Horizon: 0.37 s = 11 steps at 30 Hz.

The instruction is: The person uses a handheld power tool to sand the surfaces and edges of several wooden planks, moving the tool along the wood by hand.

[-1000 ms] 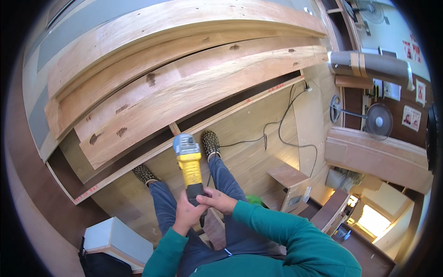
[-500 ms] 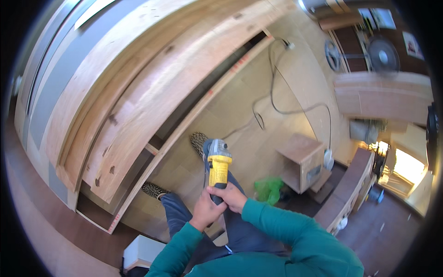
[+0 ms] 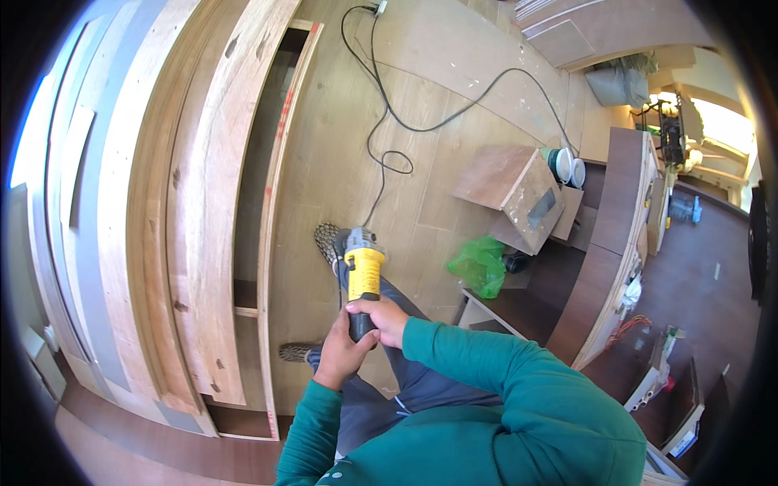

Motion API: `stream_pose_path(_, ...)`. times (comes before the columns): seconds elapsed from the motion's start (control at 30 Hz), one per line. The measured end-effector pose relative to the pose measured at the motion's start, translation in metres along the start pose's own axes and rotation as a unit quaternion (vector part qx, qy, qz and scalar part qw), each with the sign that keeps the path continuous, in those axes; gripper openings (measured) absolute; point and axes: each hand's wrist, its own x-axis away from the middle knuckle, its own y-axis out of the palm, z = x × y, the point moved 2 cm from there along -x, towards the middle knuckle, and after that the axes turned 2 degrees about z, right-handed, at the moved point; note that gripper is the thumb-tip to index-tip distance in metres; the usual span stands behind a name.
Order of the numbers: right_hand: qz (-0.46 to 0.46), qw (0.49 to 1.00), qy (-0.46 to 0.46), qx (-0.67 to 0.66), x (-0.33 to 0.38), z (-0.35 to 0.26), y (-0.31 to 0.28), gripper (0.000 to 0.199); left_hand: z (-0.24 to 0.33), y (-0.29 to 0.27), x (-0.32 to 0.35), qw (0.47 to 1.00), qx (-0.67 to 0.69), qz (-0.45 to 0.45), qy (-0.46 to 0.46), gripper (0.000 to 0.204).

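Note:
A yellow angle grinder (image 3: 364,272) with a grey gear head and a black rear end points away from me in front of my body. My left hand (image 3: 341,350) closes around the black rear end from the left. From the right, my right hand (image 3: 384,319) grips the same black part, a little farther forward. The grinder's disc sits mostly hidden at the left of the head, above one of my patterned shoes (image 3: 327,240). Nothing touches the disc that I can make out.
To the left lies a long wooden frame (image 3: 267,202) with open compartments. A black cable (image 3: 429,130) loops across the wood-look floor. On the right are a wooden box (image 3: 519,190), a green plastic bag (image 3: 480,266), white-lidded tubs (image 3: 567,166) and a brown cabinet (image 3: 604,251).
My view has turned to the right, so the wooden frame now runs nearly straight away from me. Both hands still hold the grinder in much the same pose.

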Motion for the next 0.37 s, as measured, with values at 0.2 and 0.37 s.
stream_pose_path(0.2,0.022,0.998,-0.006,-0.066,-0.030,-0.046,-0.055,0.033,-0.014,-0.023,0.004,0.984,0.109,0.136,-0.041,0.055)
stream_pose_path(0.37,0.102,0.988,-0.087,-0.073,-0.010,-0.097,-0.095,0.033,-0.074,-0.079,0.014,0.973,-0.169,0.154,-0.022,0.053)
